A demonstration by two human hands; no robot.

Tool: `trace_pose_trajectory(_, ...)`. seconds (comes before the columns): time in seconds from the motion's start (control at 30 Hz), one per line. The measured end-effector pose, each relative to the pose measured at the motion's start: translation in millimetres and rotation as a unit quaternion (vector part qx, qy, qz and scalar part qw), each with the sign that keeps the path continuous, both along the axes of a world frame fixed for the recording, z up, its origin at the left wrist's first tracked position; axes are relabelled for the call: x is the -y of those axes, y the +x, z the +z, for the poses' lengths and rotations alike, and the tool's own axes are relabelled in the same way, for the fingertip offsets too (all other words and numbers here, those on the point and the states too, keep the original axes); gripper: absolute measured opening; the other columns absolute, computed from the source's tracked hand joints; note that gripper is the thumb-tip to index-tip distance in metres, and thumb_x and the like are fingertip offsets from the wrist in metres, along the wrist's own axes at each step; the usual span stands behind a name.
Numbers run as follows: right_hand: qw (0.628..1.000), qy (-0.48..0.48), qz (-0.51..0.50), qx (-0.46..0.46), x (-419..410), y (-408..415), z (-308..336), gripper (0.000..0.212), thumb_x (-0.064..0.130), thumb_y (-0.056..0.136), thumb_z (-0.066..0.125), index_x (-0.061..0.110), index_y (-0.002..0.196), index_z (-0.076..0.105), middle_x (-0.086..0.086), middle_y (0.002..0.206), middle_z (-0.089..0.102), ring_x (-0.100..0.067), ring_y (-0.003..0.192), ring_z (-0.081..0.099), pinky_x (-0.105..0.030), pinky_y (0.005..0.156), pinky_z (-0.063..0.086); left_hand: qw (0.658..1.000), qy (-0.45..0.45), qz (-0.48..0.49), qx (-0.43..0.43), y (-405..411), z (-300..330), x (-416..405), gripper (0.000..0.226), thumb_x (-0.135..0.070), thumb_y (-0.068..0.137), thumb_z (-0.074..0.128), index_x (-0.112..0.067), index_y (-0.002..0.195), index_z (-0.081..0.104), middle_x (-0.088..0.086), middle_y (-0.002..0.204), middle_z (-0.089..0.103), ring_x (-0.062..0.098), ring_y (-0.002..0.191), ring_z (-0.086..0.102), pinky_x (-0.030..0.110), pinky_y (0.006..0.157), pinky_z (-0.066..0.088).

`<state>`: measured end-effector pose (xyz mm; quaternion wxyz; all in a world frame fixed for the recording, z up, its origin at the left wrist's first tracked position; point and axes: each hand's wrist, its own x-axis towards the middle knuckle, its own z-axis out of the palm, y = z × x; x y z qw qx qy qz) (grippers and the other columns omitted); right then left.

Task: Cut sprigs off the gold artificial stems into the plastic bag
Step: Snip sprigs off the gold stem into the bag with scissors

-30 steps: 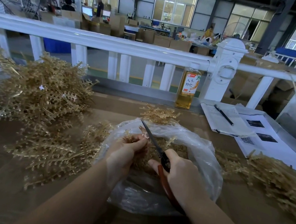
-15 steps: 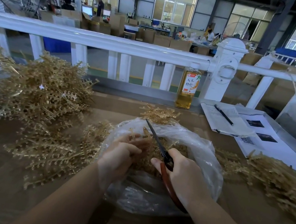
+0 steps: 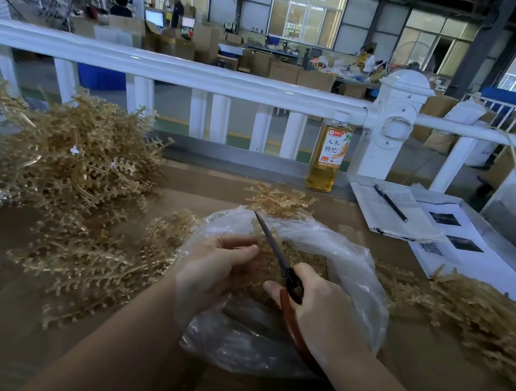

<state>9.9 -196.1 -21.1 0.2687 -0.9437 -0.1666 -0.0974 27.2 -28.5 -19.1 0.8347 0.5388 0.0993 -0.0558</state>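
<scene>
Both hands work over the open bag (image 3: 355, 278) at the middle of the tabletop (image 3: 424, 374). The right hand (image 3: 325, 314) has its grip closed round the red handles of the scissors (image 3: 277, 256) — blades together, tip pointing away over the bag. The left hand (image 3: 214, 269) curls its fingers on gold sprigs (image 3: 272, 265) in the bag's mouth. Gold stems (image 3: 63, 157) lie piled at left, more at right (image 3: 475, 307). A bottle (image 3: 328, 159) stands by the railing (image 3: 201, 73).

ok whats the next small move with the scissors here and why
Probably open the scissors and set them on the next sprig: the blades look closed, the right hand holds them over the plastic bag, and the left hand pinches a gold stem there.
</scene>
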Motion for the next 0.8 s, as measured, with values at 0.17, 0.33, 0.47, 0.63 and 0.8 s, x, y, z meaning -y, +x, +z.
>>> trace_pose_trajectory(0.17,1.0,-0.021,0.0,-0.001,-0.4,-0.9,-0.1,0.037,0.062,0.089,0.048,0.028,0.105,0.052,0.01,0.081,0.059,-0.009,0.076,0.058,-0.017,0.058,0.037,0.999,0.032,-0.024,-0.017,-2.4,-1.6,0.2,0.02,0.01,0.083,0.06,0.002,0.101,0.063,0.014,0.081,0.069,0.021,0.07,0.068,0.026,0.063,0.058)
trace_pose_trajectory(0.33,1.0,-0.023,-0.002,-0.003,-1.3,-0.6,-0.2,0.035,0.061,0.09,0.048,0.028,0.101,0.051,0.011,0.077,0.057,-0.008,0.073,0.057,-0.015,0.056,0.035,0.996,0.087,0.022,-0.013,0.3,-4.7,7.1,0.008,-0.001,0.09,0.058,-0.006,0.087,0.064,0.006,0.065,0.067,0.014,0.057,0.066,0.024,0.053,0.055)
trace_pose_trajectory(0.47,1.0,-0.021,-0.007,0.002,-0.4,-0.6,-0.7,0.032,0.061,0.089,0.049,0.03,0.095,0.047,0.013,0.068,0.049,-0.006,0.066,0.051,-0.011,0.051,0.03,0.994,0.084,0.067,0.009,0.2,-8.6,8.5,0.009,-0.002,0.091,0.057,-0.011,0.089,0.058,0.006,0.068,0.062,0.01,0.05,0.062,0.023,0.045,0.049)
trace_pose_trajectory(0.63,1.0,-0.001,-0.01,0.009,0.4,0.6,-2.1,0.037,0.061,0.088,0.05,0.028,0.103,0.054,0.011,0.077,0.058,-0.007,0.073,0.057,-0.015,0.059,0.039,0.999,0.015,0.034,-0.009,-0.7,-3.3,4.4,0.02,0.013,0.082,0.059,-0.003,0.09,0.068,0.009,0.071,0.066,0.018,0.059,0.066,0.026,0.055,0.057)
trace_pose_trajectory(0.8,1.0,0.013,-0.01,0.011,1.8,0.3,-1.8,0.032,0.061,0.088,0.05,0.029,0.095,0.052,0.013,0.073,0.056,-0.004,0.069,0.054,-0.011,0.054,0.034,0.998,-0.016,0.055,0.015,-0.3,-1.7,7.7,0.029,0.023,0.078,0.056,-0.003,0.086,0.068,0.007,0.068,0.069,0.015,0.057,0.067,0.023,0.052,0.055)
